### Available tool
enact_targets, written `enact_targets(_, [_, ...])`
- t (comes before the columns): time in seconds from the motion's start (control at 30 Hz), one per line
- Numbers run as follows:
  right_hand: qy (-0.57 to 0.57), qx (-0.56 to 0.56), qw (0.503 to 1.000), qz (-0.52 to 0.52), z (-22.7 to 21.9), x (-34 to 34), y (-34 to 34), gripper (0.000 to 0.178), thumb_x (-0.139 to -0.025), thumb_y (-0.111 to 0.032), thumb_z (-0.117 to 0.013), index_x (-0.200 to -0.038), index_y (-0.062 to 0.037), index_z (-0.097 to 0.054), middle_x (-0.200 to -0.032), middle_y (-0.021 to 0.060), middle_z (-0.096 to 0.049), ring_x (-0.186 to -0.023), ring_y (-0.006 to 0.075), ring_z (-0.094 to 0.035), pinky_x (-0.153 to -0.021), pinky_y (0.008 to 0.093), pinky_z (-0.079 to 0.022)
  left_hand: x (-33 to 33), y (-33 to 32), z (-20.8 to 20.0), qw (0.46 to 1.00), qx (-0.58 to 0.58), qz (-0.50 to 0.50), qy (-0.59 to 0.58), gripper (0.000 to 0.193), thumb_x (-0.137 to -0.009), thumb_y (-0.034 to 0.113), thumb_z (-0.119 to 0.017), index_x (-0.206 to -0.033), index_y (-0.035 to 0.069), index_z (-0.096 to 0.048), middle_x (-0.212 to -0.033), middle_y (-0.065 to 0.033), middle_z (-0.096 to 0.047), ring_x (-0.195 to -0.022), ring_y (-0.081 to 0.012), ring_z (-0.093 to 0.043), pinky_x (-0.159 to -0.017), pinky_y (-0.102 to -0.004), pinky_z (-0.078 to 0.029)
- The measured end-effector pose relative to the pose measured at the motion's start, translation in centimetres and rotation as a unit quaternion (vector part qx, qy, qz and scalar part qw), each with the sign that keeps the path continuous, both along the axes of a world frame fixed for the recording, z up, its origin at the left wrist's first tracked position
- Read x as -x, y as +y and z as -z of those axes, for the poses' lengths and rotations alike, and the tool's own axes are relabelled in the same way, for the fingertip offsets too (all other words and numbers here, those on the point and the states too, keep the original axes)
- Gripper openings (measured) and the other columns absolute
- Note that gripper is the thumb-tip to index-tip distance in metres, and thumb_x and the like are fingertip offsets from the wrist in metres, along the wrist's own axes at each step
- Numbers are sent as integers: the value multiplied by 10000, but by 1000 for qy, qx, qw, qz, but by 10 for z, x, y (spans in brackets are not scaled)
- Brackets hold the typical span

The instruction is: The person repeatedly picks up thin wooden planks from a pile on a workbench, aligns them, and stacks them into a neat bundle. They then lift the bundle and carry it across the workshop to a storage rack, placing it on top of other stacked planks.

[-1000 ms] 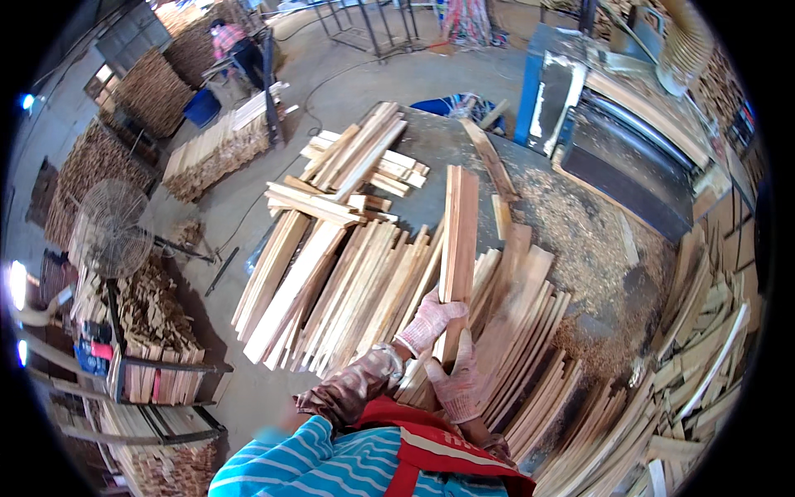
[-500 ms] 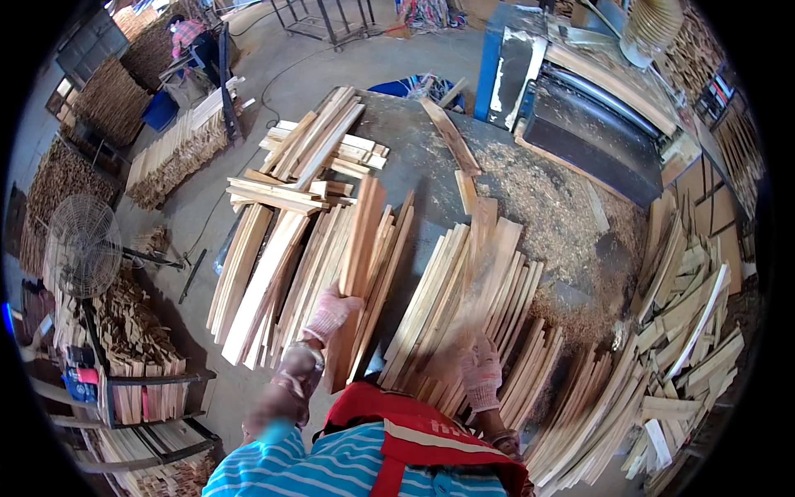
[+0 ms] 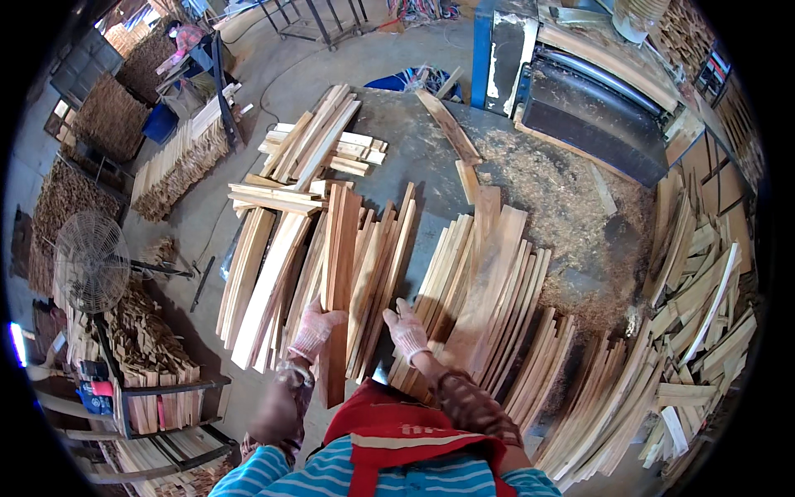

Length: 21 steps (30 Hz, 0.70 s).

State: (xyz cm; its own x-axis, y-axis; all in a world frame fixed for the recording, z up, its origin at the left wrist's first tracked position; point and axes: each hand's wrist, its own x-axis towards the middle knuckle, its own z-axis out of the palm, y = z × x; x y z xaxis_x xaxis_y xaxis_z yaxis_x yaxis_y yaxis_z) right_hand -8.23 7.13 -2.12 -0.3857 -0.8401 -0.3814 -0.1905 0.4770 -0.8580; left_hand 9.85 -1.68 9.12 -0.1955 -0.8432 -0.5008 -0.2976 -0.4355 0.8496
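Both hands wear pale knitted gloves. My left hand (image 3: pixel 315 330) is closed on a wooden board (image 3: pixel 338 257), its thumb across the near part; whether it is one piece or two together I cannot tell. The board points away from me over a row of slats (image 3: pixel 373 282). My right hand (image 3: pixel 406 331) hovers by the gap between that row and the slats to the right (image 3: pixel 443 265), fingers apart, with nothing in it. A wider plank (image 3: pixel 497 265) lies on this right-hand group.
Crossed slats (image 3: pixel 319 141) are stacked at the table's far left. Wood shavings (image 3: pixel 563 190) cover the tabletop before a planer-like machine (image 3: pixel 592 116). Offcuts (image 3: pixel 704 331) pile up at right. A fan (image 3: pixel 91 261) stands at left; a person (image 3: pixel 190 45) works far off.
My right hand has come left and away from me, off the right-hand slats toward the held board. My left hand has shifted slightly left, and the board now points more straight ahead.
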Motion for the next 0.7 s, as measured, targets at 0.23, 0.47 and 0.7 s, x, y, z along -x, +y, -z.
enact_targets(0.23, [-73, -138, 985, 78, -4, -39, -28, 724, -965, -499, -542, -1457, 21, -435, -1406, 289, -529, -1324, 420, -494, -1085, 442, -409, -20, 11, -17, 998, -44, -43, 29, 478, -774, 15, -713, -1240, 12, -608, -997, -80, -692, -861, -183, -663, -796, -322, -549])
enact_targets(0.47, [-32, -28, 981, 188, 60, -73, -18, 539, -1011, -429, -482, -1369, -28, -527, -1251, 269, -629, -1170, 437, -588, -974, 472, -479, -45, 11, -12, 999, -25, -20, 0, 527, -754, 3, -705, -1269, 3, -592, -1042, -75, -693, -922, -195, -664, -861, -336, -544])
enact_targets(0.7, [-112, -17, 948, 297, 76, -84, -28, 498, -1037, -358, -491, -1373, 8, -522, -1240, 219, -654, -1163, 382, -612, -921, 412, -487, -49, 0, -8, 1000, -21, -11, 13, 424, -764, 1, -740, -1178, 23, -650, -980, -53, -705, -848, -174, -660, -787, -324, -549])
